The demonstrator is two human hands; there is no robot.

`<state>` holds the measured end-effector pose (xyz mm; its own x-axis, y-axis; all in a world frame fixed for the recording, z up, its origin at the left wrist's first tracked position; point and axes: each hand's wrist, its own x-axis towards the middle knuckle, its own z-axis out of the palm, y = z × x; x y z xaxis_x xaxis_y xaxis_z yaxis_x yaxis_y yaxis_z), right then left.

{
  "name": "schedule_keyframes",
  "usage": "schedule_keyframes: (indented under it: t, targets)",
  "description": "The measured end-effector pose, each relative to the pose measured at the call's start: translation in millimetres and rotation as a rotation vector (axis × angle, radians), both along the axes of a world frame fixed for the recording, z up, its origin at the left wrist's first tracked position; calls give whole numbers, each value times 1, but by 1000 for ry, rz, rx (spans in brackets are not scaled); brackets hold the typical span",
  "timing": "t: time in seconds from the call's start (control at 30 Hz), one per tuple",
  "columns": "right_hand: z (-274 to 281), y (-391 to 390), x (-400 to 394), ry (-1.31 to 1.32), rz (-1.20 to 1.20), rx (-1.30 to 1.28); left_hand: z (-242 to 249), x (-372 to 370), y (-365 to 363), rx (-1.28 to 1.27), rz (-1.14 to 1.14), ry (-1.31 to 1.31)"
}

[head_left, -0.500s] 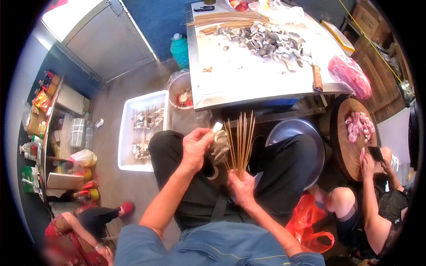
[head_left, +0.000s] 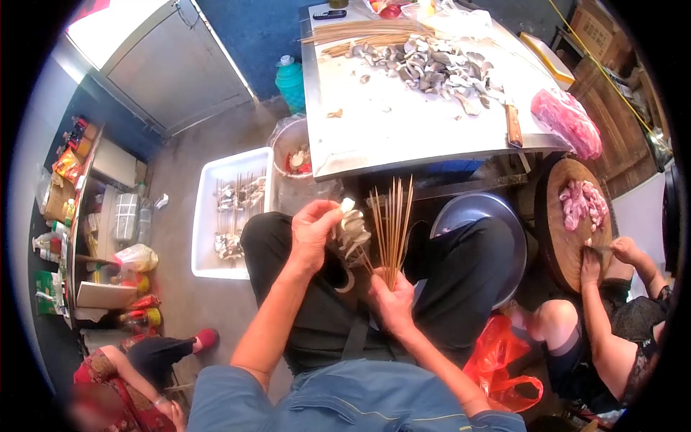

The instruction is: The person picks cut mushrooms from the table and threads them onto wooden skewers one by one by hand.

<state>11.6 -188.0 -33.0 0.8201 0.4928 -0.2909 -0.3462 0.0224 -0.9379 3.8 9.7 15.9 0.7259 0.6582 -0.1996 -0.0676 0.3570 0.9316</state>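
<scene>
My left hand (head_left: pixel 313 236) is closed, pinching a pale oyster mushroom piece at the top end of a stack of oyster mushrooms (head_left: pixel 353 232) threaded on a skewer. Wrapped round the lower part of a bunch of bare wooden skewers (head_left: pixel 392 230) is my right hand (head_left: pixel 393 297). The loaded skewer leans left from that same fist, apart from the upright bunch. Both hands are above my lap, between my knees. To the left, a white tray (head_left: pixel 270 209) on the floor bears several mushroom skewers (head_left: pixel 241 194).
A table (head_left: pixel 403 137) ahead carries loose oyster mushrooms (head_left: pixel 446 68), more skewers (head_left: pixel 367 30), a wooden-handled knife (head_left: pixel 513 126) and bagged meat (head_left: pixel 565 122). At right, a co-worker cuts meat on a round chopping board (head_left: pixel 568 255). A metal basin (head_left: pixel 507 223) is beside my knee; another person sits lower left.
My left hand has shifted slightly left, and the mushroom stack has turned and leans further left. The co-worker's hands and knife have moved lower on the chopping board.
</scene>
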Motion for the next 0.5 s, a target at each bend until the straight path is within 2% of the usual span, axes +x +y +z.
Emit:
schedule_keyframes:
  t: [0.4, 0.5]
  targets:
    - [-11, -12, -7, 35, 6, 25, 3, -7, -5, 122, -176, 111]
    - [-6, -12, -6, 45, 15, 25, 3, -8, -9, 126, -281, 120]
